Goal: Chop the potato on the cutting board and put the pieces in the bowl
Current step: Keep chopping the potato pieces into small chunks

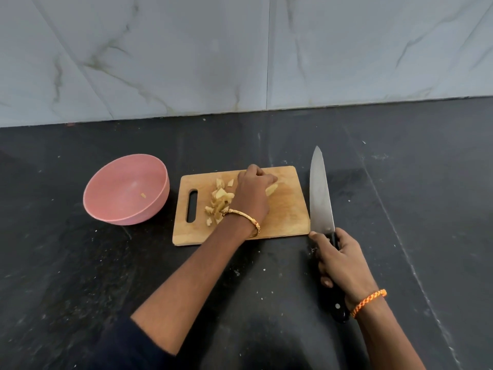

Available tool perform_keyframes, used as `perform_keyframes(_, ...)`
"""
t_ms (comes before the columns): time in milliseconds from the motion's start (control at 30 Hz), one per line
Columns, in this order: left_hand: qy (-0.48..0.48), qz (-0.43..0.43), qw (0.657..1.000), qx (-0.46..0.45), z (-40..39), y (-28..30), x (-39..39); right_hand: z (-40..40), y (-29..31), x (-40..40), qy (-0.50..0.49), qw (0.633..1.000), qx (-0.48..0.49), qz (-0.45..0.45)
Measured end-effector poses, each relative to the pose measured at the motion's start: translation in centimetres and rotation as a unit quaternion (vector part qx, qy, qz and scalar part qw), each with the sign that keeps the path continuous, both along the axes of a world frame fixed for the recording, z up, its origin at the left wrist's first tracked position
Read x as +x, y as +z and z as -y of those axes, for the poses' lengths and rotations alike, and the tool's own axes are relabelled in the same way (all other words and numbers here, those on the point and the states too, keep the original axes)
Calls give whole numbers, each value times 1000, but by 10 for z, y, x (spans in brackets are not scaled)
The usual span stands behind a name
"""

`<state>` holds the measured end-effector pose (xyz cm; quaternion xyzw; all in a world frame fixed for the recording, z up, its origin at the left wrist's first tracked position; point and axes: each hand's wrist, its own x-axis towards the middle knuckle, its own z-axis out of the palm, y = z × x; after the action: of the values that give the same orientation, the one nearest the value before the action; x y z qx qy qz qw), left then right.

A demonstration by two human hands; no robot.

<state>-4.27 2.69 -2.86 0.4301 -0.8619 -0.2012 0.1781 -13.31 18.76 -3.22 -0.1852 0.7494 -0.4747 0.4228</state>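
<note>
I saw a wooden cutting board lying flat on a dark counter. Its handle slot was on the left side. A pile of small yellow potato pieces sat on the left half of the board, next to the slot. One longer potato piece lay near the middle of the board, just by the fingers of the left hand.

The left hand reached over the board with its fingers curled down onto the wood. I could not tell if it was holding any potato under those fingers. A gold bangle was on that wrist.

The right hand was wrapped tight around the black handle of a big knife. The knife was off the board, just to the right of it, with its tip pointing away toward the wall. An orange braided band was on the right wrist.

A pink bowl stood to the left of the board, close but not touching it. It had one tiny bit of potato inside.

Behind the counter was a pale marble wall.
</note>
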Motion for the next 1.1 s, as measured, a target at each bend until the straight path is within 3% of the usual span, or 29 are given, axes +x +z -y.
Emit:
perform_keyframes(133,-1,-8,998,-67,-3,-2,-4,1,-1,3,13,1000,3,2)
perform_keyframes(300,-22,60,997,39,-8,8,-12,8,-2,5,18,1000,-9,-5)
perform_keyframes(467,32,100,994,42,-1,10,-2,9,-4,5,35,999,1,-4)
perform_keyframes(633,2,97,993,62,5,9,1,14,-1,4,62,998,8,1)
perform_keyframes(867,-59,82,990,102,14,14,4,31,1,-2,96,993,22,-61)
perform_keyframes(1100,-26,55,990,125,9,9,14,44,5,2,129,988,38,-75)
